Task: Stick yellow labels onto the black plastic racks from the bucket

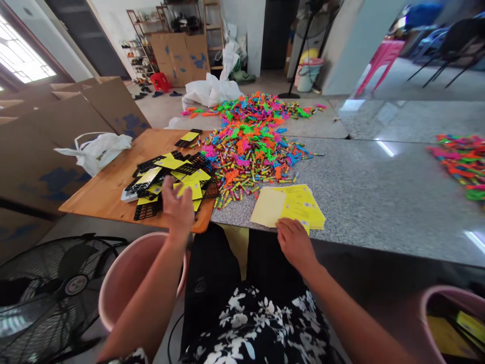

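My left hand (178,206) is over a jumbled pile of black plastic lattice trays (146,211) mixed with yellow cards (170,162). Its thumb and fingers are apart, and a yellow card (195,188) lies just behind them; no firm hold shows. My right hand (296,243) is at the table's front edge, its fingers closed together on the near edge of a pale yellow card (268,206). That card lies on a fanned stack of bright yellow printed cards (312,210). The right thumb is hidden.
A large heap of colourful toy guns and small tubes (252,149) covers the table's middle. More pieces (464,167) lie far right. A white plastic bag (96,151) sits on the wooden board (91,194). Below stand a pink bucket (109,293) and a fan (76,285).
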`<state>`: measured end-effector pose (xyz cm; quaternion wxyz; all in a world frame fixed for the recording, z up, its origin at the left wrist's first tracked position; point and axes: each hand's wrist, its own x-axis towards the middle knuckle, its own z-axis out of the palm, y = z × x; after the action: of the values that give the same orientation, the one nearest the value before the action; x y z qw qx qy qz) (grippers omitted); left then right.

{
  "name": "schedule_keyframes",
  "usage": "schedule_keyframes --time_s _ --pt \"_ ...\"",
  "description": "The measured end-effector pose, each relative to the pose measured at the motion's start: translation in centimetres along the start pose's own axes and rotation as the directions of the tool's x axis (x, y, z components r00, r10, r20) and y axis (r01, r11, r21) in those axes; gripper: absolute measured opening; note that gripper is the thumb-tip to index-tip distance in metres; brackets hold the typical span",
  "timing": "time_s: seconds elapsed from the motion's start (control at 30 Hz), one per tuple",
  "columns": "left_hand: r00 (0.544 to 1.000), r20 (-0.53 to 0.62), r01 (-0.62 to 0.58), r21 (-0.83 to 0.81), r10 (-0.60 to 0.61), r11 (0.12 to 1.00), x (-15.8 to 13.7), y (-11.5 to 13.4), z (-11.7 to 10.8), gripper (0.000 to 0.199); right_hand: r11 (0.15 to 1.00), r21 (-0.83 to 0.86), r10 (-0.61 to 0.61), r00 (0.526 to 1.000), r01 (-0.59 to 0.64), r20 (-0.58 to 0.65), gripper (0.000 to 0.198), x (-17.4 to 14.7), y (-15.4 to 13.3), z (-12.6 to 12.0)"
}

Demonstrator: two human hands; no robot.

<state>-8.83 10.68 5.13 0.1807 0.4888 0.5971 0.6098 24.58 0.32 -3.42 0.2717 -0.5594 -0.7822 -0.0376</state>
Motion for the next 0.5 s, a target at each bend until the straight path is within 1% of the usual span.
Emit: schedule_keyframes --time_s 0.03,0.07,0.1,0.13,0.17,0.2,0.23,0.27,0.3,0.33,0.37,0.4,0.43,0.5 --pt "0.997 0.048 0.058 -0.071 -0.055 0.996 -2.1 0.1 0.6 0.057 1.0 0.012 -0.02 0.998 0.021 -0.061 0.026 0.2 -0.1 -0.6" --pt "0.98 0.149 0.153 -0.142 -0.132 0.978 -4.0 0.3 1.2 0.055 0.999 0.024 -0.04 0.991 0.044 -0.129 0.028 0.4 -0.2 -1.3" --pt "0.938 0.26 0.283 -0.198 -0.227 0.938 -5.6 0.6 1.8 0.054 0.997 0.036 -0.064 0.978 0.072 -0.197 0.03 0.6 -0.4 -2.1" --pt "0.865 0.37 0.438 -0.229 -0.339 0.869 -6.9 0.8 2.4 0.054 0.993 0.049 -0.092 0.963 0.107 -0.255 0.034 0.8 -0.6 -2.9" --pt "0.752 0.493 0.6 -0.234 -0.438 0.765 -7.8 0.9 2.8 0.055 0.986 0.063 -0.126 0.947 0.151 -0.297 0.037 0.9 -0.9 -3.7" --pt "0.61 0.611 0.742 -0.219 -0.504 0.634 -8.3 0.9 3.2 0.057 0.977 0.078 -0.166 0.932 0.201 -0.321 0.04 0.9 -1.3 -4.4" --pt "0.459 0.718 0.85 -0.182 -0.523 0.495 -8.6 0.9 3.4 0.061 0.963 0.095 -0.208 0.921 0.251 -0.33 0.042 0.9 -1.7 -5.0" --pt "0.315 0.81 0.919 -0.13 -0.495 0.373 -8.7 0.7 3.6 0.065 0.948 0.115 -0.246 0.912 0.297 -0.328 0.043 0.9 -2.0 -5.5" --pt "0.205 0.873 0.955 -0.079 -0.442 0.286 -8.6 0.4 3.6 0.067 0.933 0.138 -0.275 0.906 0.332 -0.321 0.043 0.9 -2.3 -5.8" --pt "0.141 0.908 0.97 -0.046 -0.395 0.241 -8.4 0.1 3.6 0.064 0.92 0.162 -0.296 0.903 0.357 -0.311 0.042 0.8 -2.5 -6.0" --pt "0.124 0.919 0.974 -0.039 -0.375 0.224 -8.3 -0.1 3.5 0.056 0.91 0.188 -0.306 0.904 0.37 -0.3 0.04 0.7 -2.6 -6.0" --pt "0.138 0.914 0.973 -0.053 -0.381 0.224 -8.1 -0.4 3.4 0.046 0.902 0.219 -0.307 0.908 0.373 -0.284 0.038 0.6 -2.5 -5.9" --pt "0.174 0.899 0.969 -0.084 -0.401 0.233 -8.1 -0.6 3.3 0.039 0.896 0.255 -0.299 0.918 0.364 -0.261 0.035 0.5 -2.4 -5.7" --pt "0.268 0.86 0.951 -0.164 -0.435 0.262 -8.0 -0.6 3.0 0.037 0.888 0.343 -0.257 0.949 0.306 -0.183 0.03 0.5 -1.9 -5.3"
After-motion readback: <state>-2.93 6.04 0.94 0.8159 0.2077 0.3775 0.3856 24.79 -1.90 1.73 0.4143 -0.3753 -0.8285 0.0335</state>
